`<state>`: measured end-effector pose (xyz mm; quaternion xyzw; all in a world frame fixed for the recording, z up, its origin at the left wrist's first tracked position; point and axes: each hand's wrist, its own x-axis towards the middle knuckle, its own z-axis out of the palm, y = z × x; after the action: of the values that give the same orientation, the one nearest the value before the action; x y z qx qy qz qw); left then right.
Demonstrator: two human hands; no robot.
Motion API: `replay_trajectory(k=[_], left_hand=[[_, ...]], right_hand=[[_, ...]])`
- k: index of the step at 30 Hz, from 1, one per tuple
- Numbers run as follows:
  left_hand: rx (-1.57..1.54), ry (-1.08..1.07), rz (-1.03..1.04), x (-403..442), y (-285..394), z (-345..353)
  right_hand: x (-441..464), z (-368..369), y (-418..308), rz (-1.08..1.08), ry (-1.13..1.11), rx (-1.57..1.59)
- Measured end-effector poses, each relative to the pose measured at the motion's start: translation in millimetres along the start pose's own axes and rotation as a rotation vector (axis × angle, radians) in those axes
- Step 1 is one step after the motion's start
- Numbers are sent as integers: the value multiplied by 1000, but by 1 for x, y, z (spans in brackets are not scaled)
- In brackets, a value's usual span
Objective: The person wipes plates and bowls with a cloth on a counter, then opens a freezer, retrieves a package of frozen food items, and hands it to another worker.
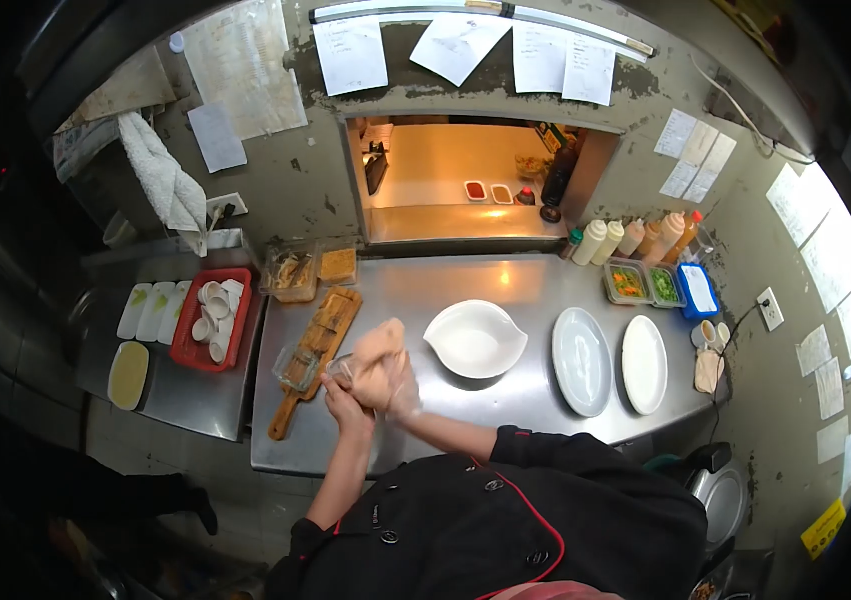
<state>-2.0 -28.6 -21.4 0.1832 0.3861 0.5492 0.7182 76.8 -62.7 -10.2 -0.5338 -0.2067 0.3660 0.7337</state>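
My left hand (348,408) is closed around a small clear container (342,372), held over the front of the counter. My right hand (386,372), in a clear plastic glove, is beside and partly over it; blur and overlap hide what its fingers do. To the left, a wooden board (330,322) lies at a slant with its handle toward me. A clear square container (297,368) rests on the board's near part. Right of my hands stands a white bowl (476,338) with pointed ends, with nothing in it.
Two oval plates, one greyish (582,362) and one white (645,366), lie to the right. Squeeze bottles (614,243) and tubs of chopped vegetables (629,283) line the back right. A red basket (213,318) of white cups sits left. A pass-through window (466,225) opens behind.
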Motion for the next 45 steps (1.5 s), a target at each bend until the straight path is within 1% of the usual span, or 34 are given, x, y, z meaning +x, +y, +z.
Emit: replay_trajectory(k=[1, 2, 3, 4, 6, 8, 10, 11, 12, 13, 14, 16, 17, 20, 21, 23, 24, 25, 28, 29, 30, 31, 32, 33, 35, 36, 37, 38, 39, 40, 41, 44, 45], left_hand=[[-44, -55, -15, -12, 10, 8], [-87, -106, -32, -20, 16, 10], [-261, -603, -132, -4, 10, -16], [-41, -503, -104, 1, 6, -23], [388, -267, -57, 2, 2, -29], [283, -125, -47, -32, 23, 12], [348, -340, 255, -21, 18, 8], [315, -400, 188, -20, 27, 7], [275, -461, 121, -22, 39, 7], [235, -530, 59, -19, 48, 5], [215, -620, -52, -14, 55, -1], [157, -804, -277, -12, 67, -6], [222, -870, -308, -14, 77, -1], [152, -914, -317, -15, 81, -6], [130, -837, -349, -14, 74, -8], [201, -810, -294, -12, 68, -15], [239, -800, -263, -10, 68, -15], [198, -796, -255, -11, 67, -15], [315, -891, -158, -18, 75, -12], [305, -888, -146, -20, 77, -10], [353, -885, -74, -20, 79, -7], [402, -878, -6, -22, 79, -6], [447, -869, 60, -25, 77, -6], [451, -836, 82, -24, 71, -8], [403, -628, 58, -20, 60, -17], [381, -528, 39, -16, 52, -26], [281, -417, 25, -3, 37, -47], [157, -437, -43, 2, 34, -58], [32, -455, -112, 4, 38, -66], [-93, -474, -180, 6, 40, -72], [-10, -523, -187, 8, 40, -76], [71, -638, -376, 19, 34, -81], [110, -673, -435, 23, 25, -82]], right_hand=[[30, -11, 18, 301, -360, 654], [49, -19, 23, 403, -380, 657], [64, -24, 25, 507, -399, 660], [73, -27, 23, 617, -417, 665], [58, -24, -16, 281, -381, 237], [52, -20, -18, -12, -267, -132], [36, -11, -21, 132, -279, -47], [21, -6, -39, 262, -415, 165], [24, -19, -25, 67, -633, -107], [19, -20, -33, -182, -798, -343], [7, -17, -38, 20, -750, 18], [11, -22, -41, -447, -883, -436], [14, -24, -43, -697, -931, -658], [-1, -11, -62, -566, -979, -795], [-1, -2, -60, -542, -934, -775], [-10, 1, -67, -342, -939, -531], [-5, -1, -62, -348, -951, -622], [0, -3, -59, -357, -965, -714], [-13, -6, -65, 170, -815, -201], [-16, 0, -78, 395, -806, 80], [-12, -1, -71, 549, -672, 195], [-9, -3, -64, 683, -514, 318], [-3, -19, -50, 830, -499, 606], [2, -27, -38, 827, -548, 752], [12, -23, -25, 738, -549, 833], [20, -34, -14, 712, -564, 614], [28, -44, -3, 690, -585, 387], [37, -55, 9, 675, -608, 171], [39, -64, 1, 411, -793, -442], [40, -68, -1, 99, -928, -1046], [39, -68, -1, -87, -923, -1115], [24, -46, -21, -661, -870, -1283], [19, -35, -30, -611, -926, -1181]])
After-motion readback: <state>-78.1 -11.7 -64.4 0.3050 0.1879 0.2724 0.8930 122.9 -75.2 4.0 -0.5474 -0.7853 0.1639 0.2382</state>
